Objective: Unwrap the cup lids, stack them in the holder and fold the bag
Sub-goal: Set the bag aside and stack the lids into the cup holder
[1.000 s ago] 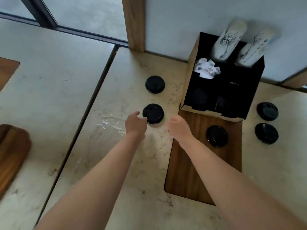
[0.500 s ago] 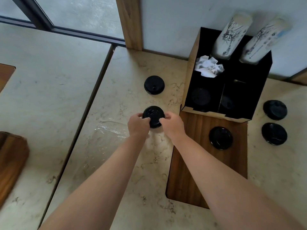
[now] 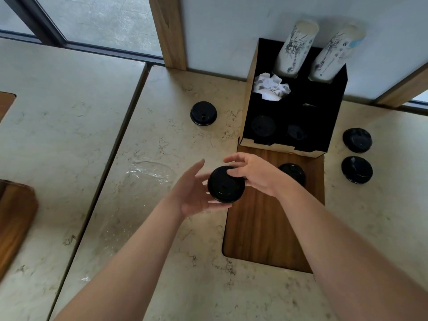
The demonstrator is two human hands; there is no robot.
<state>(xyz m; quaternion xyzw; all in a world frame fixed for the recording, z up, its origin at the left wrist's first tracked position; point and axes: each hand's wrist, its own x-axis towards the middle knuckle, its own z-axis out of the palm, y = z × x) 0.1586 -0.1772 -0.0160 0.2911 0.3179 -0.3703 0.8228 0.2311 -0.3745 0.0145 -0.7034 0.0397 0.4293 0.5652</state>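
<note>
**Black lid stack held between both hands, just short of the holder**

Head view: the left hand [image 3: 196, 193] cups a short stack of black cup lids [image 3: 225, 184] from below and from the side, palm up, fingers spread and curled under its rim. The right hand [image 3: 256, 173] grips the stack's far edge from above, fingertips pressing on the top lid. Both hands are closed on the stack, which is lifted clear of the marble counter [image 3: 162, 262].

The black cup-and-lid holder [image 3: 328, 126] stands just beyond, against the wall, with lids dimly visible in its two front compartments, crumpled paper [image 3: 272, 89] behind them and two sleeves of paper cups [image 3: 296, 47] at the back. Loose lids lie around it: one on the wooden board [image 3: 271, 228], one to the left [image 3: 203, 113], two to the right [image 3: 357, 140]. The clear plastic bag [image 3: 150, 171] lies flat on the counter, left of the hands, not yet folded.

To do this step well, I judge the stack should be kept level, the rims squared between both hands, then lowered straight into a front compartment so it nests on the lids already there. A tilted entry risks catching the cardboard lip.
</note>
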